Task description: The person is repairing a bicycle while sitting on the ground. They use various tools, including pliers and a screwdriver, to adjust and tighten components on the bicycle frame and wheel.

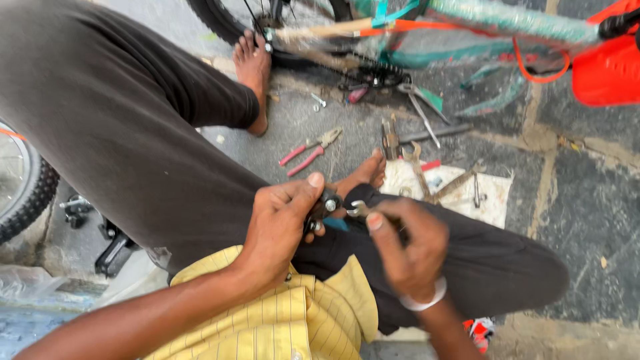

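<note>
Head view: two hands over a lap.
The left hand (280, 223) pinches a small black metal part (322, 208); the right hand (410, 243) pinches a small silver tool (358, 211).

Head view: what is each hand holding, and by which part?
The left hand pinches a small black metal part by its upper end, thumb on top. The right hand grips a silvery tool by its handle end.

one pair of pliers (311, 151), perhaps three spanners (419, 172), two wheels (25, 181).

Rough stone floor (587, 200), seemingly metal pliers (312, 151), white cloth (493, 200).
</note>
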